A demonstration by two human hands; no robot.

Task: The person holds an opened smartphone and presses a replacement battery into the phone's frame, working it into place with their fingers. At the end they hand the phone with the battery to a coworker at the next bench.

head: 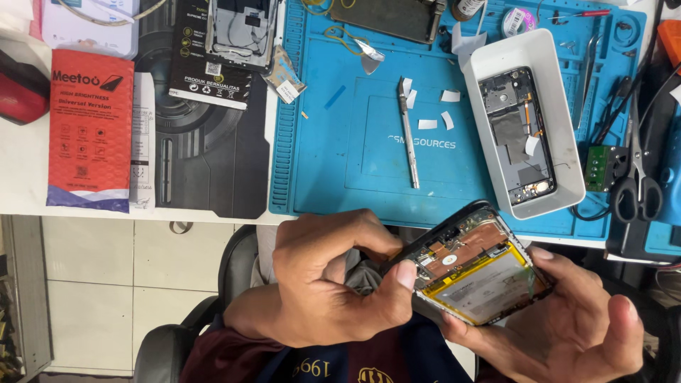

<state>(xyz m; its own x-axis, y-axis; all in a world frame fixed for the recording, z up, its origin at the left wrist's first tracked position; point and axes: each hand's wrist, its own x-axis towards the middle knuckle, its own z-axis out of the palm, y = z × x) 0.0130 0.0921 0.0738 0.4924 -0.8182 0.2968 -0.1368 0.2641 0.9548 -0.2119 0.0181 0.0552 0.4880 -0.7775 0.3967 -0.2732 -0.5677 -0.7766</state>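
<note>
Both hands work at the lower centre of the frame over an opened smartphone (477, 271) with its back cover off, held low over my lap and clear of the bench. From here I read my right hand (567, 319) as cradling the phone from beneath at lower right, fingers curled about its far edge; my left hand (323, 280) is bunched at the phone's left end, thumb tip pressed to the frame beside the yellow-edged battery (489, 284). Whether the left fingers also pinch a small tool, I cannot tell. I judge the step in hand to be work at the board end of the chassis, near the copper-coloured shielding (461, 245); the next move calls for a steady cradle and light, exact pressure, since the battery lies just beside the contact point. As to containers: a white rectangular tray (560, 113) sits at upper right on the blue repair mat (340, 142) and holds a second stripped phone chassis (516, 135), lying flat. A metal craft knife (408, 135) rests at mat centre among white tape scraps (428, 124). Black-handled scissors (635, 184) lie at right; a red padded pouch (91, 128) at left.
</note>
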